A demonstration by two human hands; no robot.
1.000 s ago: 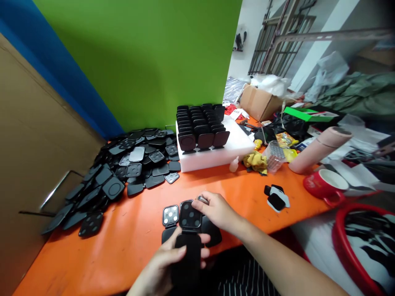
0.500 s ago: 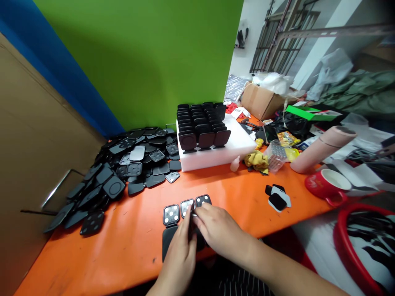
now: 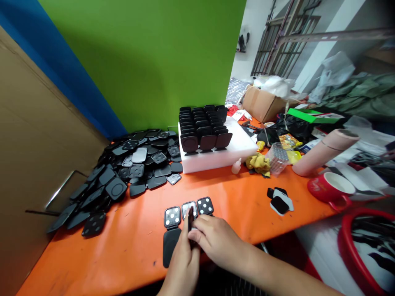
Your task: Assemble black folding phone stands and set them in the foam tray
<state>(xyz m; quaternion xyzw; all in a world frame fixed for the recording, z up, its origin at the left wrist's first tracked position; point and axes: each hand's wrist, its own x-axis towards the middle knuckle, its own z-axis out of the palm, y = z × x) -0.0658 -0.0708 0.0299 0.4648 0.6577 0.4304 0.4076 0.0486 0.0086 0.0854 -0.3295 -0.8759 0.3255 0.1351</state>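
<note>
My left hand is closed on a flat black hinged panel, held upright and seen nearly edge-on. My right hand is closed against the panel's right side; a small pale sliver shows by its fingertips, too little to identify. Just beyond my hands, three black square plates with white dots lie in a row: a left plate, a middle plate partly covered by the held panel, and a right plate. A plain black panel extends toward me from the left plate, beside my left hand.
Black panels are heaped at the left. Behind, a white foam block carries rows of upright panels. To the right are a small bottle, yellow cloth, black-and-white pads, a red mug and a pink flask.
Both hands have shifted slightly down with the panel still between them. The right dotted plate and the plain left panel show more fully. The whole view has moved a little.
</note>
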